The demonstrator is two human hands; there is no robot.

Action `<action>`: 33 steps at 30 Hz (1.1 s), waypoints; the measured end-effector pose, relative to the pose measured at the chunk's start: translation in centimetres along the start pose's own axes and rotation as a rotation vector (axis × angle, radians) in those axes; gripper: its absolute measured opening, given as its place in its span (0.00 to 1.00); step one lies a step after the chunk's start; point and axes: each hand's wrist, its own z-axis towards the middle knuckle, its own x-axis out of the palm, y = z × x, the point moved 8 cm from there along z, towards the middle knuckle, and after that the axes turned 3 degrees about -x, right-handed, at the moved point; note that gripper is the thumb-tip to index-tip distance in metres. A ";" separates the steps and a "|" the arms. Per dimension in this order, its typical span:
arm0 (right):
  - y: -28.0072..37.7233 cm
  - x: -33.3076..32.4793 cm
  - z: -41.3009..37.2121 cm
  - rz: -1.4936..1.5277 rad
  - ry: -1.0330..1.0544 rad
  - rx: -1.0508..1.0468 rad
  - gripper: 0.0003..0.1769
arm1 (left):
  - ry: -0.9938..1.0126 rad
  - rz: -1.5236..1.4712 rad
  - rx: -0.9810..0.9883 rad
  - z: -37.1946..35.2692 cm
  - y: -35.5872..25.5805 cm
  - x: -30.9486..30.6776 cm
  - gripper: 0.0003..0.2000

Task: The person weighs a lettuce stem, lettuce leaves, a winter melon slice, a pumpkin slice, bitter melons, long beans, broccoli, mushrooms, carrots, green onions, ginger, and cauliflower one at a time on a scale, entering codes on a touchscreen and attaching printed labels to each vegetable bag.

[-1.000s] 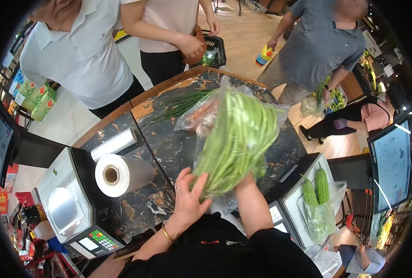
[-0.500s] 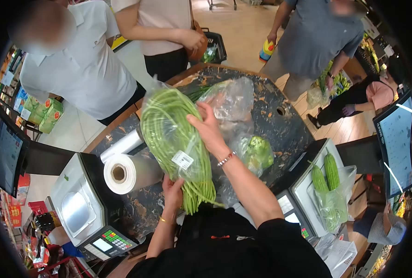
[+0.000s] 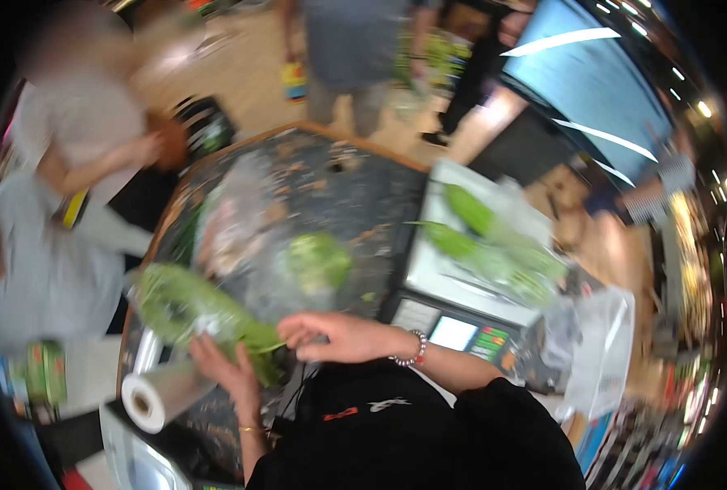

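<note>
A clear bag of long green beans (image 3: 188,306) lies on the left of the dark counter, its bean ends towards me. My left hand (image 3: 229,376) holds the near side of the bag, with fingers and thumb around it close to the white label. My right hand (image 3: 335,336), wearing a beaded bracelet, hovers by the bean ends with its fingers loosely bent and apart, nothing in them. Just beyond it sits a bagged green vegetable (image 3: 318,261). Another clear bag (image 3: 237,220) with pinkish contents lies further back. The view is smeared by motion.
A roll of plastic bags (image 3: 155,400) lies at the left, beside a scale (image 3: 139,453). On the right scale (image 3: 429,273) rest bitter gourds (image 3: 468,208) in a bag, under a large screen (image 3: 588,73). Several people stand around the counter (image 3: 372,188).
The view has swung to the right. The bag of beans has gone from raised before me to the counter's left side. My right hand has come off it; my left hand stays on it.
</note>
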 end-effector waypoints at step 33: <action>18.6 -39.2 -48.1 -0.311 -1.771 -0.558 0.36 | 0.279 -0.801 0.319 0.0 -32.1 2.0 0.09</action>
